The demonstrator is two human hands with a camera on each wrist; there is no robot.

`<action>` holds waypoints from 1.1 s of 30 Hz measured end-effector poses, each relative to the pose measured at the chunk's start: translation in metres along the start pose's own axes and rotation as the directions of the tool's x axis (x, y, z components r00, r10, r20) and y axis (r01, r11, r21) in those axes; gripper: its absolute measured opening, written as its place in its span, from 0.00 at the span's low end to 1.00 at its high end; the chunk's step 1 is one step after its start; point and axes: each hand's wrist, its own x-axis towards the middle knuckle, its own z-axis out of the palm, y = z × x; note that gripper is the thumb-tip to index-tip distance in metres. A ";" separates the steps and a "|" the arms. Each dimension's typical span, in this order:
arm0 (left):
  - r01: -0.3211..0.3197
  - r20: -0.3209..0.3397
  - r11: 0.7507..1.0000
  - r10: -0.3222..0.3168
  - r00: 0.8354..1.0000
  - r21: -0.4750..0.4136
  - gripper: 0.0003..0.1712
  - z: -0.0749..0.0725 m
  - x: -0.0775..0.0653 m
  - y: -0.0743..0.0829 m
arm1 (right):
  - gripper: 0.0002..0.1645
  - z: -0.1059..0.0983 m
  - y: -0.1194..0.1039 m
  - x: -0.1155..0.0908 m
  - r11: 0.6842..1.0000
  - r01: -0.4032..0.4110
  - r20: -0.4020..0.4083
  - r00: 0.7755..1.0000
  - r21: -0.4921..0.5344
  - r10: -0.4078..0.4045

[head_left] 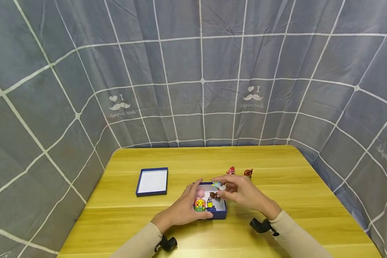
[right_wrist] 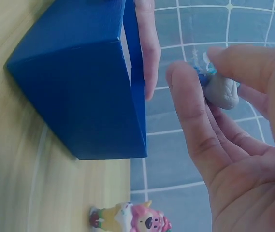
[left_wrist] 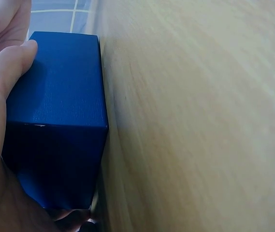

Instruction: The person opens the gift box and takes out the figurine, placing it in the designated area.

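Grey curtain (head_left: 219, 57) with white grid lines behind, wooden bench (head_left: 116, 215) beneath. Pinched between thumb and fingers of the right hand (head_left: 243, 190): small white-and-blue figure (right_wrist: 222, 92), raised above the blue box (head_left: 219, 215). Around this box, a grasp of the left hand (head_left: 180, 209), with thumb on the near wall and fingers toward the far side. Inside, just below the right fingers: brown figure (head_left: 214, 195); closer to the left fingers: pink piece (head_left: 200, 193), yellow-and-green figure (head_left: 199, 206), yellow-and-blue figure (head_left: 209, 203). Beyond the right fingers, on the bench: pink figure (head_left: 231, 171) and reddish-brown figure (head_left: 248, 173). Well left of the left fingers: shallow white-lined tray (head_left: 152, 181). For good handling, better to pinch lightly, to hold the box steady, to pass the rim without scraping, and not to knock the brown figure. Careful also with the blue part, possibly delicate.
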 end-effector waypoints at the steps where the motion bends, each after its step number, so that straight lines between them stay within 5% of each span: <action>1: -0.002 0.001 1.000 0.002 1.000 0.002 0.77 0.000 0.001 0.000 | 0.29 -0.001 0.000 0.000 1.000 0.010 -0.003 1.000 -0.010 -0.010; 20: -0.020 -0.001 0.999 0.020 1.000 0.026 0.78 -0.004 0.002 0.003 | 0.33 -0.007 0.003 -0.003 0.994 0.052 -0.073 0.996 -0.095 -0.059; 33: -0.003 -0.004 1.000 0.003 1.000 0.022 0.78 -0.003 0.000 0.005 | 0.33 -0.015 0.006 -0.012 0.994 0.011 -0.093 0.995 -0.107 -0.021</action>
